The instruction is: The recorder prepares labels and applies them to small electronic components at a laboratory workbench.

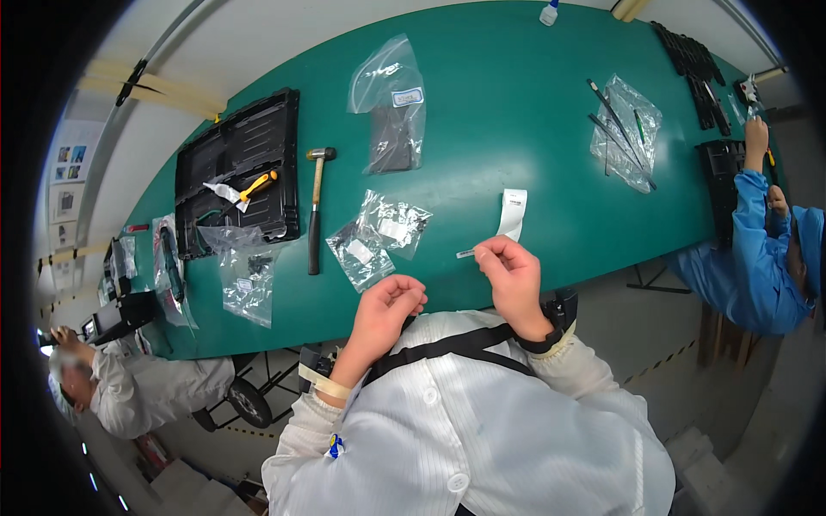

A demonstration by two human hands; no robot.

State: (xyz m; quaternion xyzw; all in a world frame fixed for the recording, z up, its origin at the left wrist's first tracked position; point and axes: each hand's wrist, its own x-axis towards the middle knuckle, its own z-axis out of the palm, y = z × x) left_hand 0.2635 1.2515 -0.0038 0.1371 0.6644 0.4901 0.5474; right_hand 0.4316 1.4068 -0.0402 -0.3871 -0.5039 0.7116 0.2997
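The right hand [514, 277] pinches a small pale strip [465, 254] between thumb and fingertips, closed on one end of it, so that the strip sticks out from the fingers toward the person's left, just above the near edge of the green table [533, 103]. The left hand [389, 308] is curled with its fingers drawn together; whether it holds anything cannot be told. It hangs just beside the strip, nearer the person and to the left.

Just beyond the strip lies a white paper label [513, 212], curling at its near end. To the left of the strip lie two small clear bags [379, 236] with dark parts inside, overlapping. Farther left of them lies a hammer [316, 206] with a wooden handle, and beyond the hammer a black plastic tray [241, 163] bearing a yellow-handled tool [256, 185]. Well beyond the strip lies a larger clear bag [391, 103] with a dark piece in it.
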